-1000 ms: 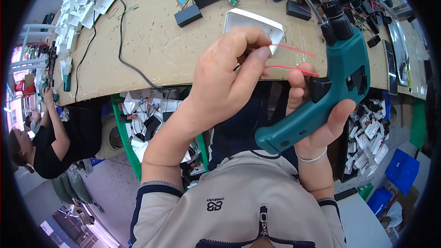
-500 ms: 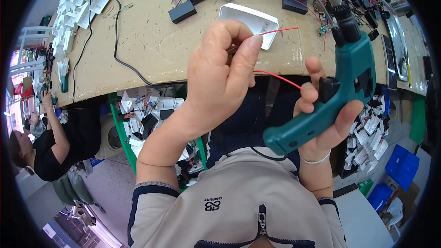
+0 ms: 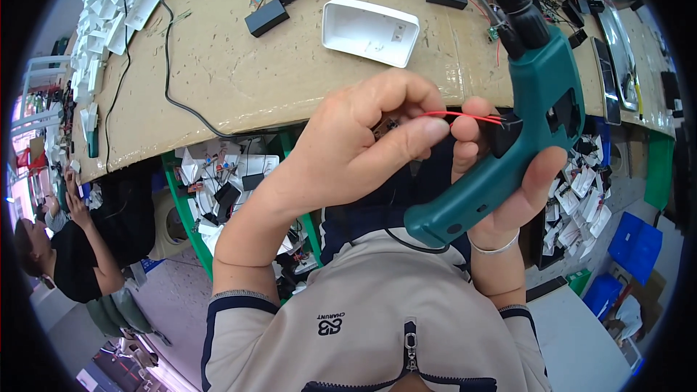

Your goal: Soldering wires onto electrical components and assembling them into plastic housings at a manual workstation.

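Ok, left hand (image 3: 363, 147) has dipped toward 4 o'clock, fingertips pinching red wires (image 3: 472, 115) beside the right hand (image 3: 517, 203), curled round a green soldering gun (image 3: 541, 76); both hands now crowd the wires.

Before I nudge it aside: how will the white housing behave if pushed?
The white housing probably feels light yet stiff: it looks thin-walled and plastic. Lying broad and low on the brown worktop, it would likely slide rather than tip, and its boxy shape makes rolling unlikely.
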`<state>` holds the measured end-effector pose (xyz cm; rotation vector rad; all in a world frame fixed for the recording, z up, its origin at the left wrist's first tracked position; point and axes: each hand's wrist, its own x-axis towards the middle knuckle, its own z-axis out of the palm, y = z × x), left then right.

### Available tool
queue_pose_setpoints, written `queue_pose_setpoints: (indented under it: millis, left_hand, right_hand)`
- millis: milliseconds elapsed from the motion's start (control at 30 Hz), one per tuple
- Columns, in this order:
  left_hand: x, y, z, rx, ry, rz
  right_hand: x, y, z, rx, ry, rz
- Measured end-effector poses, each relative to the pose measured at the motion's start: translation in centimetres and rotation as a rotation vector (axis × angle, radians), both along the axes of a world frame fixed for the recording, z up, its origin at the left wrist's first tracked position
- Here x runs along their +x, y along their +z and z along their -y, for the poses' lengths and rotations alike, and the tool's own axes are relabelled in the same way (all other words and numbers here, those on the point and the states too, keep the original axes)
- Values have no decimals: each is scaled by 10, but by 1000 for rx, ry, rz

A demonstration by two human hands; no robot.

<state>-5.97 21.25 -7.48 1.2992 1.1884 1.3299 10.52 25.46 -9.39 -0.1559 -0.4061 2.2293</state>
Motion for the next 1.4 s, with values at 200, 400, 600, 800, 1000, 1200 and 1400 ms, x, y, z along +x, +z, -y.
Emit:
queue_pose_setpoints:
  millis: [200, 400, 600, 800, 1000, 1200, 1400]
  left_hand:
    - [-15, 6, 7, 59, -59, -127]
    - [-44, -5, 20, 109, 416, -516]
    - [-33, -24, 7, 144, 419, -639]
    - [-15, -25, 0, 175, 349, -554]
    - [12, -42, -7, 284, 429, -607]
    - [13, -49, -13, 303, 515, -608]
    - [8, -47, -16, 373, 499, -775]
  right_hand:
    - [-10, -5, -3, 80, 95, -63]
    - [-26, -18, -8, 87, -149, 51]
    - [-51, -31, -12, 218, -222, 333]
    - [-31, -26, -28, 268, -213, 399]
    - [-25, -32, -30, 288, -230, 417]
    - [-13, -29, -29, 320, -250, 427]
    - [41, -22, -14, 454, -233, 589]
